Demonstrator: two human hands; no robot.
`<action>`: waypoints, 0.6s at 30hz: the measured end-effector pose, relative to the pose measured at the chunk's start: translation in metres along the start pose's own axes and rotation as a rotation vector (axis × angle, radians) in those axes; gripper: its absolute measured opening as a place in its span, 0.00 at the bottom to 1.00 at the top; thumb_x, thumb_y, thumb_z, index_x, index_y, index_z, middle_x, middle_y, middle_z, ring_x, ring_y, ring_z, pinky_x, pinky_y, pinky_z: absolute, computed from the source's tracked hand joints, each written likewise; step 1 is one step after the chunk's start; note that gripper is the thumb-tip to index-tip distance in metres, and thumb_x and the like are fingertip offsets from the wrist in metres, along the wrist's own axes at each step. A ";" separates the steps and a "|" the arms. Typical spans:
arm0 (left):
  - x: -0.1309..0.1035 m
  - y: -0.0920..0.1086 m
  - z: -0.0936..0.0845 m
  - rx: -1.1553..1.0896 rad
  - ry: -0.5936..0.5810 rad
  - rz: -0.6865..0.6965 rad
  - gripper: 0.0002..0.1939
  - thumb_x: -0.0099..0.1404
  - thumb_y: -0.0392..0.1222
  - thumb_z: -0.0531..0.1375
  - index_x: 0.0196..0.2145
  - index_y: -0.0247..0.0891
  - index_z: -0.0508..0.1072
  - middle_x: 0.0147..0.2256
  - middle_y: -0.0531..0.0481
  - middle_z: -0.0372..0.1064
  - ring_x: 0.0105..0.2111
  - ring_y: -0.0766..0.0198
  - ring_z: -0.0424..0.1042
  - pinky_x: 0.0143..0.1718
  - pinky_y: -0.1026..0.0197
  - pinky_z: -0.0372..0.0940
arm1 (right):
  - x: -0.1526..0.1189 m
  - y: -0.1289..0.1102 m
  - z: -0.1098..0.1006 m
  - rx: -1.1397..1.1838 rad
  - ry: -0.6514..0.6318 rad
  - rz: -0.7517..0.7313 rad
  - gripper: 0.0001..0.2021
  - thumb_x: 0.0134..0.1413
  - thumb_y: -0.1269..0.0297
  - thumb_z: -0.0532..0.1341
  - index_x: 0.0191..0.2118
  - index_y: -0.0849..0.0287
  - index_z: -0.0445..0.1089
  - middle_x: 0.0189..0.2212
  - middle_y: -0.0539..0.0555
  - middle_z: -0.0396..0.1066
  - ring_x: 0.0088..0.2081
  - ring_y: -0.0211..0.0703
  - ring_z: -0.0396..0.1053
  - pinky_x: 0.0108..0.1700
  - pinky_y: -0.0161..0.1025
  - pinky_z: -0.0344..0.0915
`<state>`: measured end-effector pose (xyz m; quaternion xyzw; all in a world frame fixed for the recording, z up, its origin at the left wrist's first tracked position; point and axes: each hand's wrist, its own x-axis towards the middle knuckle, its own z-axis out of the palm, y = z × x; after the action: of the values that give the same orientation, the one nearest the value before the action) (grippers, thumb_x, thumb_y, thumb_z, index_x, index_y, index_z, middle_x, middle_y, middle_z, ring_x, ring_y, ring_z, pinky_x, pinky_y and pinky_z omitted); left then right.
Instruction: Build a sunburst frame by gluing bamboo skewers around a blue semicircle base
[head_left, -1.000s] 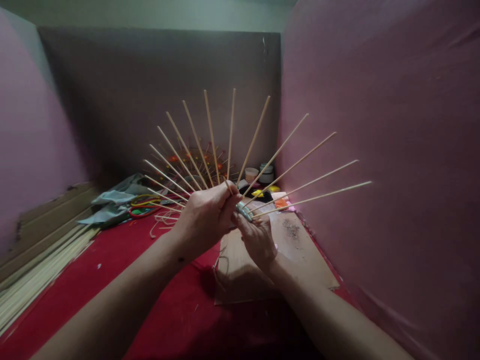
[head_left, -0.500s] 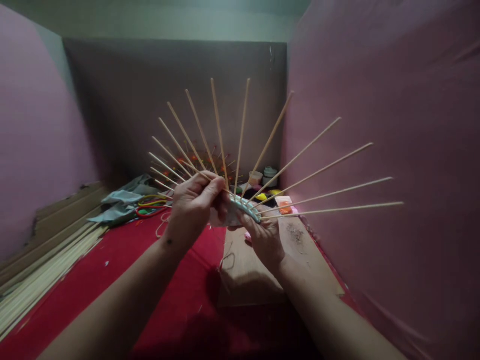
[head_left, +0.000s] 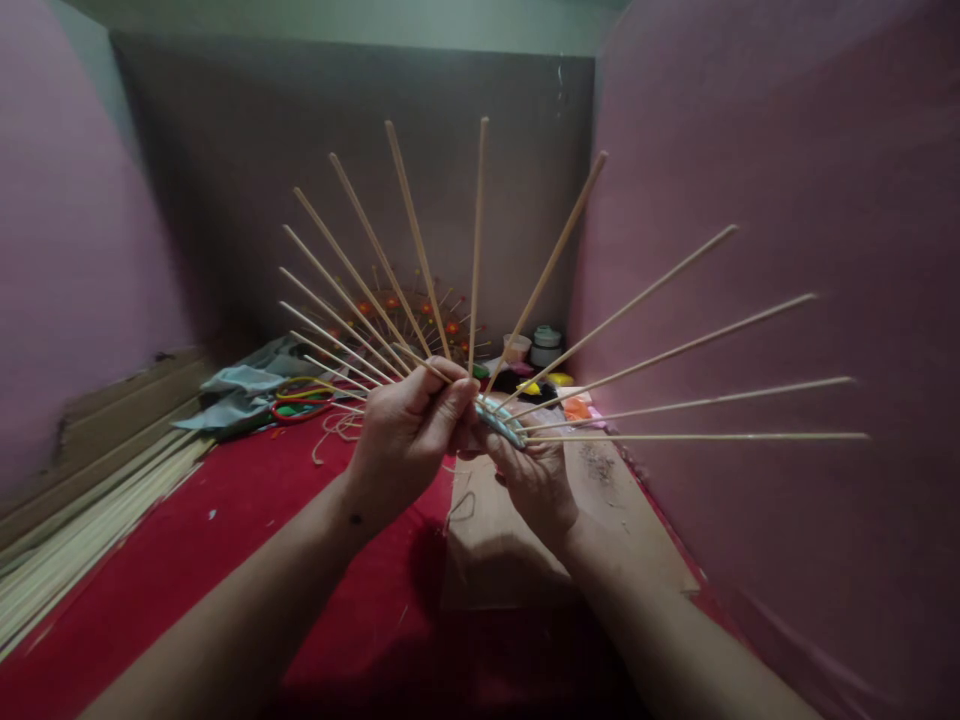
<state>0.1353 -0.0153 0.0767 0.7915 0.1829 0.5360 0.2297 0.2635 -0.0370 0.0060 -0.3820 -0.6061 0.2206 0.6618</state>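
A pale blue, round-edged piece (head_left: 504, 424) is held up in front of me, with several thin wooden sticks (head_left: 409, 190) fanning out from it. My right hand (head_left: 536, 485) grips this piece from below at its right side, thumb against its near face. My left hand (head_left: 412, 425) is closed, thumb and forefinger pinching a wooden stick (head_left: 411, 355) that points up and left past the knuckles. Behind the left hand, much of the blue piece and the lower ends of the left-hand sticks are hidden.
Below lies a red cloth (head_left: 300, 540) with a wooden board (head_left: 502, 560). Long pale strips (head_left: 97, 540) lie at left, near scissors (head_left: 300, 405) and grey-blue cloth (head_left: 244, 385). At the back stand a stick decoration with orange spots (head_left: 394, 302) and a lidded jar (head_left: 546, 345). Walls close both sides.
The sticks reach farther out to both sides and look larger. My left hand has shifted slightly right and down, covering more of the blue piece. Both hands keep their grip. The view has shifted a little.
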 end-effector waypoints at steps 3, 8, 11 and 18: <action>0.000 -0.001 -0.002 0.100 -0.038 0.091 0.05 0.65 0.34 0.56 0.30 0.36 0.68 0.19 0.58 0.66 0.17 0.74 0.66 0.19 0.70 0.64 | 0.002 0.003 -0.002 -0.025 -0.019 -0.035 0.13 0.54 0.63 0.60 0.46 0.49 0.72 0.39 0.53 0.75 0.44 0.48 0.72 0.44 0.46 0.71; -0.004 0.001 -0.001 -0.086 0.029 0.026 0.05 0.66 0.34 0.55 0.31 0.36 0.68 0.22 0.56 0.67 0.18 0.72 0.68 0.20 0.67 0.68 | 0.000 0.003 -0.003 -0.056 0.010 -0.058 0.12 0.56 0.64 0.58 0.46 0.49 0.72 0.44 0.53 0.74 0.48 0.50 0.70 0.48 0.50 0.70; -0.008 0.000 0.002 -0.143 0.076 0.014 0.04 0.65 0.34 0.56 0.32 0.37 0.69 0.23 0.56 0.68 0.20 0.71 0.70 0.21 0.65 0.69 | 0.000 -0.002 -0.001 -0.033 0.002 -0.047 0.12 0.56 0.63 0.58 0.45 0.49 0.72 0.43 0.52 0.74 0.46 0.48 0.71 0.47 0.49 0.70; -0.014 -0.005 0.003 -0.212 0.133 -0.028 0.05 0.66 0.34 0.54 0.34 0.40 0.69 0.24 0.55 0.68 0.21 0.69 0.70 0.22 0.63 0.71 | 0.004 -0.020 0.005 0.096 -0.017 -0.038 0.09 0.57 0.60 0.58 0.40 0.51 0.73 0.31 0.50 0.73 0.34 0.41 0.71 0.43 0.43 0.71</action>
<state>0.1327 -0.0194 0.0619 0.7228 0.1512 0.6004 0.3068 0.2563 -0.0449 0.0236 -0.3363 -0.6077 0.2403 0.6782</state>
